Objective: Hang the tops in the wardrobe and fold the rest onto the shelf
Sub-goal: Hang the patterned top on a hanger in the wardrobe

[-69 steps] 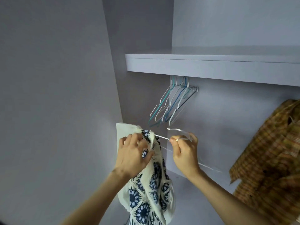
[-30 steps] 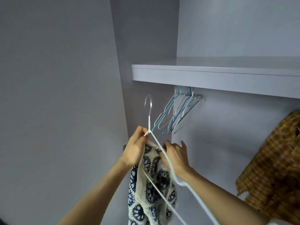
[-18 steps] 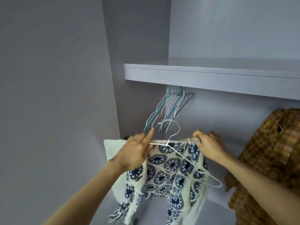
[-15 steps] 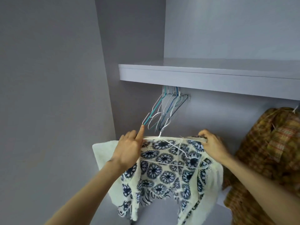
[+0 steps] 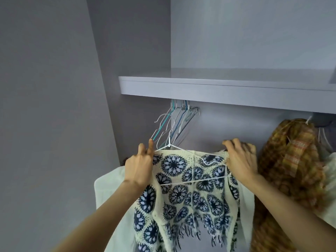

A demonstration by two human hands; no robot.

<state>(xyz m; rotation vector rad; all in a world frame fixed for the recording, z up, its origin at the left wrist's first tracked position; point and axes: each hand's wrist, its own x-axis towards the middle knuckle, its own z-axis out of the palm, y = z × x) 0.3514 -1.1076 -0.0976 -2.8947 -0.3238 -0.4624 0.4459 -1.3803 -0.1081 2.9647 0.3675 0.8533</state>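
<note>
Top (image 5: 189,180) stretched on its hanger (image 5: 170,142); my hands, left (image 5: 140,168) and right (image 5: 240,160), pinch each shoulder. At twelve o'clock, spare hangers (image 5: 179,122) could snag its hook.

We count two hands: one left hand (image 5: 139,168) and one right hand (image 5: 241,159), both at the top edge of one cream top with blue flower medallions (image 5: 189,190). We see one white wire hanger (image 5: 190,182) lying across that top. Under one grey shelf (image 5: 218,91) hangs one bunch of empty hangers (image 5: 174,124), white, teal and blue; they overlap too closely for us to give a sure number. At the right we count one plaid shirt (image 5: 291,160) hanging, and one pale garment (image 5: 330,171) at the frame's edge beside it.
</note>
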